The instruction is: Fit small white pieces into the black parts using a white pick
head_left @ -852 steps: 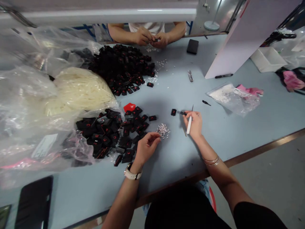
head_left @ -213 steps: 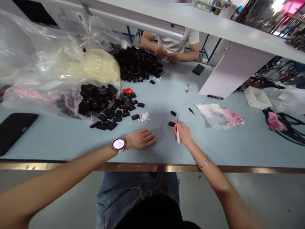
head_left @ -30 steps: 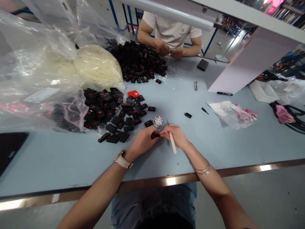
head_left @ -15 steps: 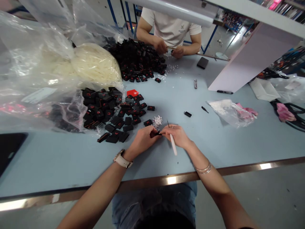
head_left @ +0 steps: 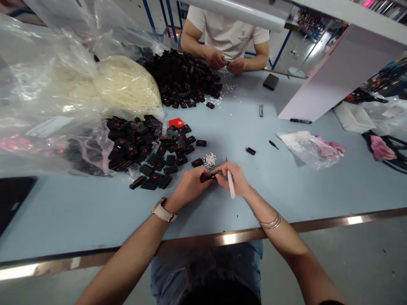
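Note:
My left hand [head_left: 193, 183] is closed on a small black plastic part [head_left: 210, 176] and holds it just above the table. The fingertips of my right hand [head_left: 235, 178] touch the other end of this part. A white-handled tool with a thin dark tip [head_left: 230, 184] is also gripped in my right hand, its handle slanting down toward me. Right behind my fingers lies a little heap of tiny white pieces [head_left: 210, 159]. A black part with a red mark [head_left: 197, 162] sits beside that heap.
Black parts [head_left: 152, 161] are piled at the left, near large clear plastic bags [head_left: 127, 84]. A person [head_left: 227, 38] across the table handles a small item by another black pile [head_left: 184, 80]. To the right lie a black part [head_left: 250, 151], a plastic bag [head_left: 305, 148] and a pen [head_left: 300, 121].
My right hand has shifted slightly, with the white-handled tool tilting more upright. White shows on the black part between my fingers. The person opposite has brought both hands closer together.

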The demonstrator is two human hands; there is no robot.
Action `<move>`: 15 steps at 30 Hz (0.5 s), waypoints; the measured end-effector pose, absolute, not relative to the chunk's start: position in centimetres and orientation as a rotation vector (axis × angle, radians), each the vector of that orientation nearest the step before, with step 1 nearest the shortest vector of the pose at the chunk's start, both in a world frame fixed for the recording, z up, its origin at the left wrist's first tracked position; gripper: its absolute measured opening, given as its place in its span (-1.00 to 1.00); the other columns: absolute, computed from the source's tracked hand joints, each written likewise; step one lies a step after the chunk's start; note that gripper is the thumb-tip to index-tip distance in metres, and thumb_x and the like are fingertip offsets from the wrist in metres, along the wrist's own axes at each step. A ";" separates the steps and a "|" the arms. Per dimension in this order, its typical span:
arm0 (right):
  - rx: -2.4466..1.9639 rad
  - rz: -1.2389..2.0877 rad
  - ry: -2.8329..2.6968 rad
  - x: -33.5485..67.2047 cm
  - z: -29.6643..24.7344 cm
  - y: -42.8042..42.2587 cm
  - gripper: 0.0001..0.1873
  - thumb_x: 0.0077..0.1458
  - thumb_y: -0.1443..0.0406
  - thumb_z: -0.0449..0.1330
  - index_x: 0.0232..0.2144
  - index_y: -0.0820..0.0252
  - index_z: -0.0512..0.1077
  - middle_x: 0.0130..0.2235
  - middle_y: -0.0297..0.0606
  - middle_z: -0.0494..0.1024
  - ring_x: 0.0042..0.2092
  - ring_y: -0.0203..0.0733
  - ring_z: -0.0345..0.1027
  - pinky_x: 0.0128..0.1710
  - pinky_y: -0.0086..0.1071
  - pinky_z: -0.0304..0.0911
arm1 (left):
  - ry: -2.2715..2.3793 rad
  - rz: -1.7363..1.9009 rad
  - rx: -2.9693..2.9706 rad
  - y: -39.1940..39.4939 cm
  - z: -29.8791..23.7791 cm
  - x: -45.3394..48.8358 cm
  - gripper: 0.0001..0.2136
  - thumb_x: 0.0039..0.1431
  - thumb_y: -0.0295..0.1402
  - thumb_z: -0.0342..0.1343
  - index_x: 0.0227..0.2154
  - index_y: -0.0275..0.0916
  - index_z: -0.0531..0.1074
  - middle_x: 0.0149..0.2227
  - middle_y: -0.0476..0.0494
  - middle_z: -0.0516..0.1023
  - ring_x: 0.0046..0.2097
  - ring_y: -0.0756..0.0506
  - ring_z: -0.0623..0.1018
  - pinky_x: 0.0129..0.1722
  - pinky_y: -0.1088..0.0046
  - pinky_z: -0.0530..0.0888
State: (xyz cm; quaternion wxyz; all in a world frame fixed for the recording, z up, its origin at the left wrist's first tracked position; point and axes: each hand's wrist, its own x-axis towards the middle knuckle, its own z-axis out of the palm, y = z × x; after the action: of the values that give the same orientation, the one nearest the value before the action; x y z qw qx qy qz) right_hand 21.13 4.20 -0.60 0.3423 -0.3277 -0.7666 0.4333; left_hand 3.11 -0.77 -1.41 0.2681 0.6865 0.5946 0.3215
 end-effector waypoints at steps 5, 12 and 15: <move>-0.970 1.425 -1.475 20.5 -1.3 4.7 -0.52 0.13 -0.19 -0.02 -0.43 0.07 0.13 -0.43 -0.27 0.57 -0.38 -0.23 0.41 -0.30 -0.32 0.33 | 1.597 0.833 1.850 -0.7 -1.4 3.1 -0.85 0.07 -0.33 0.20 -0.50 -0.22 0.35 -0.55 0.06 0.40 -0.50 0.03 0.36 -0.49 0.52 0.27; -1.061 1.406 -1.376 20.3 -1.9 5.4 -0.21 0.01 -0.39 -0.31 -0.64 0.10 0.21 -0.65 -0.32 0.36 -0.57 -0.30 0.21 -0.51 -0.38 0.22 | 1.577 0.832 1.876 -0.7 -1.3 3.1 -0.84 0.07 -0.32 0.18 -0.51 -0.22 0.33 -0.57 0.08 0.36 -0.51 0.05 0.32 -0.51 0.53 0.22; -1.066 1.477 -1.382 20.4 -1.7 5.1 -0.21 -0.03 -0.41 -0.23 -0.75 0.09 0.17 -0.74 -0.35 0.27 -0.65 -0.33 0.11 -0.59 -0.39 0.13 | 1.564 0.833 1.881 -0.7 -1.1 3.1 -0.84 0.06 -0.35 0.18 -0.52 -0.22 0.31 -0.57 0.08 0.35 -0.51 0.05 0.31 -0.51 0.53 0.21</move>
State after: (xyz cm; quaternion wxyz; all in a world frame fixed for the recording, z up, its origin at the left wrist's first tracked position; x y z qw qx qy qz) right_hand 20.36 5.09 -1.72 0.4148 -0.4243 -0.5500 0.5877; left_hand 3.14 -0.73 -1.14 0.2750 0.6999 0.5818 0.3099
